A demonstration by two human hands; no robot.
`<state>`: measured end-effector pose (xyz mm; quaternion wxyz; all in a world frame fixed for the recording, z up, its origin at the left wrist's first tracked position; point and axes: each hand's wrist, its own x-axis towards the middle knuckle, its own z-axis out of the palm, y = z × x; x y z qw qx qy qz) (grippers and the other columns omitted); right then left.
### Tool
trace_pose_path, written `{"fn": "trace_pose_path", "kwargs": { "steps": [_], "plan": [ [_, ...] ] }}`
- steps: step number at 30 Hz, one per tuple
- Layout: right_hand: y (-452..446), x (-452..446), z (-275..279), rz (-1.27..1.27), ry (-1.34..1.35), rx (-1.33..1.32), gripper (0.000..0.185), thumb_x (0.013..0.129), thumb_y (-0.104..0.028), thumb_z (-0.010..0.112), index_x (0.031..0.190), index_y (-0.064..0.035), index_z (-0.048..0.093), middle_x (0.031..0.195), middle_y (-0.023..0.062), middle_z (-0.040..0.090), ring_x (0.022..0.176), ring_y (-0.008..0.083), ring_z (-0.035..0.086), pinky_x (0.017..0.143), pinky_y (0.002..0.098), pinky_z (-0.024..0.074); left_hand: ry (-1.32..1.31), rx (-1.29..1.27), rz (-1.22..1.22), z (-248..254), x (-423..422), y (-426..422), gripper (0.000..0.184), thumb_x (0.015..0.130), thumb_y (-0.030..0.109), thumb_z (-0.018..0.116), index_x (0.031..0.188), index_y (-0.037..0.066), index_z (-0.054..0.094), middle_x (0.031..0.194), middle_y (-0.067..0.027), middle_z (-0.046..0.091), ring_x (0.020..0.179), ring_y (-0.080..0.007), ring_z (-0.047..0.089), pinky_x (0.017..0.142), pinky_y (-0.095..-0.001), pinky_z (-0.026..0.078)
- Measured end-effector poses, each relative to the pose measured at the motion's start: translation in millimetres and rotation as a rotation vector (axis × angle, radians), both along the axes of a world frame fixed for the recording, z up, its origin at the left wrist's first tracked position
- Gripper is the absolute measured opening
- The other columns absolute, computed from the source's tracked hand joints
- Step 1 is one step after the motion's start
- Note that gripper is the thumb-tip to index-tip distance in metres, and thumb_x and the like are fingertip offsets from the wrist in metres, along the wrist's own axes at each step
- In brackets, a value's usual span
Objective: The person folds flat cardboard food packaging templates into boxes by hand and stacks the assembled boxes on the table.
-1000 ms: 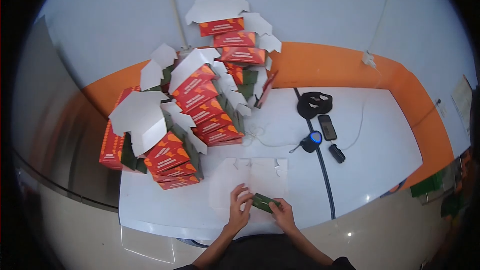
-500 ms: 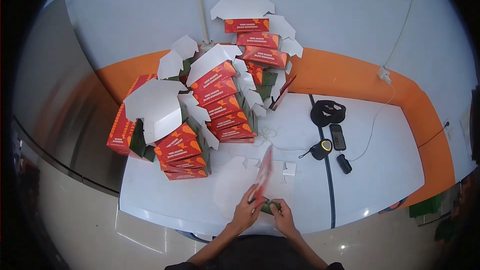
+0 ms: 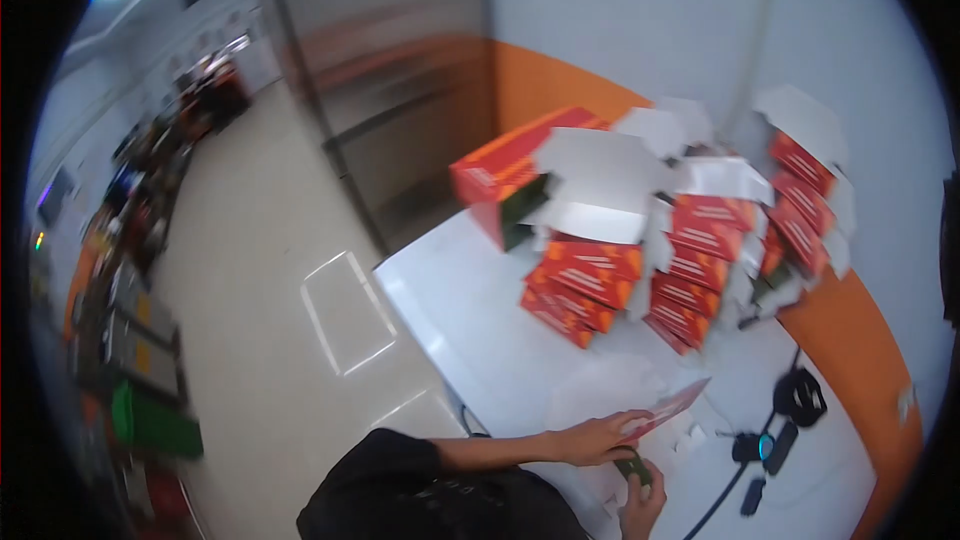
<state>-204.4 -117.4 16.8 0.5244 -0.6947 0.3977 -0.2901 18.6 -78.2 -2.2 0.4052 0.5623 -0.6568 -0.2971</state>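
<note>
My left hand (image 3: 595, 439) is closed on a thin red printed carton sheet (image 3: 672, 410), which sticks out to the upper right and is slightly blurred. Close below it, my right hand (image 3: 643, 502) has its fingers wrapped round a small dark green object (image 3: 632, 466); its exact kind does not show. The green object touches or nearly touches the left hand's fingers. Beyond the hands, red boxes with white open lids stand in a front stack (image 3: 585, 285) and a middle stack (image 3: 692, 275).
More red boxes (image 3: 800, 205) lean at the wall, and a long red carton (image 3: 490, 175) sits at the table's (image 3: 440, 285) far corner. On the right are a black cap (image 3: 800, 397), a small round-faced device (image 3: 750, 447) and a phone (image 3: 780, 448). A steel cabinet (image 3: 400, 120) and green bin (image 3: 155, 422) stand left.
My view has swung left, bringing the cabinet, floor and room behind into sight. Both hands appear further right in view, still holding the red sheet and the green object.
</note>
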Motion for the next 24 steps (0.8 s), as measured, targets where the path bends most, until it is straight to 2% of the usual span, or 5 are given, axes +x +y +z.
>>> {"fn": "trace_pose_path", "kwargs": {
  "steps": [2,9,16,20,24],
  "plan": [
    [8,3,58,0.007,0.128,0.059,0.022,0.093,-0.004,0.075,0.113,0.0024,0.075,0.141,0.0218,0.061,0.120,0.0343,0.063,0.108,0.0466,0.0467,0.133,-0.018,0.014,-7,6,-5,0.021,0.102,0.025,0.065,0.112,0.007,0.067,0.159,-0.0213,0.031,0.134,-0.0425,0.051,0.108,-0.0460,0.047],
    [-18,-26,-1,-0.149,0.055,-0.626,0.027,0.097,-0.006,0.071,0.122,0.0042,0.066,0.111,0.0152,0.073,0.103,0.0292,0.068,0.104,0.0438,0.0474,0.363,0.045,0.133,-7,4,-3,0.022,0.104,0.029,0.064,0.113,0.009,0.063,0.156,-0.0282,0.027,0.133,-0.0428,0.053,0.102,-0.0428,0.052],
    [-10,8,-12,-0.129,0.180,-0.815,0.025,0.095,-0.003,0.067,0.119,0.0059,0.065,0.122,0.0190,0.066,0.116,0.0352,0.063,0.112,0.0517,0.0397,0.416,0.036,0.059,-12,-29,3,0.017,0.103,0.022,0.065,0.110,0.006,0.064,0.156,-0.0205,0.032,0.134,-0.0394,0.053,0.106,-0.0455,0.048],
    [-4,11,-24,-0.608,-0.121,-0.371,0.027,0.096,-0.006,0.069,0.120,0.0052,0.064,0.118,0.0179,0.069,0.117,0.0353,0.062,0.110,0.0508,0.0425,0.367,0.146,0.141,16,-34,9,0.017,0.102,0.018,0.066,0.109,0.003,0.063,0.154,-0.0184,0.035,0.132,-0.0378,0.055,0.105,-0.0453,0.048],
    [-11,4,-11,-0.169,0.183,-0.634,0.025,0.095,-0.006,0.069,0.118,0.0035,0.069,0.120,0.0178,0.071,0.119,0.0368,0.061,0.111,0.0512,0.0414,0.357,0.101,0.035,18,-34,4,0.020,0.101,0.016,0.066,0.111,-0.001,0.063,0.155,-0.0189,0.034,0.133,-0.0379,0.054,0.107,-0.0450,0.047]
  ]
}}
